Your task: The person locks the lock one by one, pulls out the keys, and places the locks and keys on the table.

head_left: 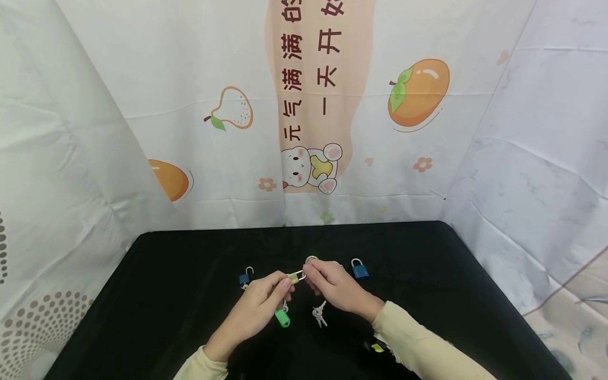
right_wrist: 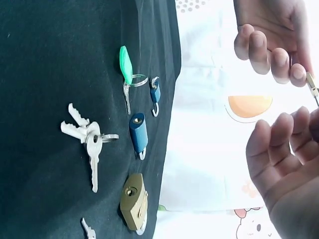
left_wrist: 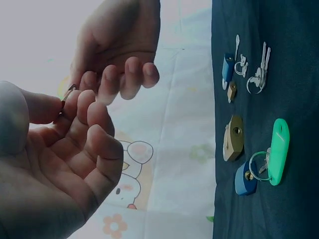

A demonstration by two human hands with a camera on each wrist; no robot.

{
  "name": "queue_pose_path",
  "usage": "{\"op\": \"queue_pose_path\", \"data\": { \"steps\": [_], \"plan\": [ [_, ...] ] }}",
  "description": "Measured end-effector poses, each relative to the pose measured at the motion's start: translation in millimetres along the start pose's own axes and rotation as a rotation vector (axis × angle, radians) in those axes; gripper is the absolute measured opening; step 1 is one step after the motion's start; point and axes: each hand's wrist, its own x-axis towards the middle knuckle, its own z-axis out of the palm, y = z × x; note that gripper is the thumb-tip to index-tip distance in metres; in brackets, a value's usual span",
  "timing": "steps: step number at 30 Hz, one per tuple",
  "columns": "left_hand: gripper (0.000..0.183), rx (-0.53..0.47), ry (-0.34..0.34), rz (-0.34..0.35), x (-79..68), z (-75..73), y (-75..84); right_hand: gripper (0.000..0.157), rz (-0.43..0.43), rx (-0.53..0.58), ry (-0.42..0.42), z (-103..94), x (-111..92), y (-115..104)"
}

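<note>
In the head view both hands meet above the black table at a small brass padlock [head_left: 293, 278]. My left hand [head_left: 260, 302] pinches its body between thumb and forefinger. The thumb and forefinger of my right hand [head_left: 336, 286] pinch the far end of its shackle [head_left: 301, 275]. In the right wrist view the padlock [right_wrist: 312, 85] shows at the right edge, between the hands. A green key tag [head_left: 282, 317] with a key on a ring lies below the left hand. Below the right hand lies a ring of keys [head_left: 320, 314].
A blue padlock [head_left: 359, 269] stands right of the right hand; a smaller blue one [head_left: 244, 278] lies left. A large brass padlock [right_wrist: 132, 200] and another blue padlock [right_wrist: 138, 132] show in the right wrist view. A yellow-green piece [head_left: 377, 348] lies beside the right sleeve. White printed cloth [head_left: 228, 47] hangs behind.
</note>
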Motion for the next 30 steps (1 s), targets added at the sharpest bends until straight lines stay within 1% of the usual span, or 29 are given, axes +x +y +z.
{"op": "queue_pose_path", "data": {
  "steps": [6,10,15,17,19,22,25,30],
  "plan": [
    [0.028,-0.042,0.017,0.012,3.7,4.4,-0.4,0.029,-0.050,-0.037,0.013,-0.3,-2.7,0.1],
    [0.027,-0.069,0.019,0.038,7.5,6.4,-0.1,0.028,-0.048,-0.033,0.038,0.3,-4.7,-2.0],
    [0.026,-0.032,0.034,0.061,10.6,9.0,2.2,0.032,-0.052,-0.014,0.064,-0.1,-4.8,-2.0],
    [0.026,-0.028,0.038,0.062,12.0,11.0,2.5,0.032,-0.074,-0.013,0.071,-0.7,-4.6,-1.5],
    [0.026,-0.049,0.035,0.057,13.3,12.8,3.1,0.033,-0.080,-0.014,0.083,-1.1,-4.4,-2.2],
    [0.027,-0.092,0.036,0.031,13.9,15.6,3.0,0.034,-0.101,-0.022,0.094,-1.0,-4.1,-3.8],
    [0.027,-0.122,0.047,0.009,13.1,18.0,3.6,0.033,-0.100,-0.019,0.095,-0.5,-4.4,-5.4],
    [0.027,-0.134,0.040,0.033,13.5,21.7,4.5,0.032,-0.098,-0.026,0.110,-0.1,-7.8,-5.0]
  ]
}}
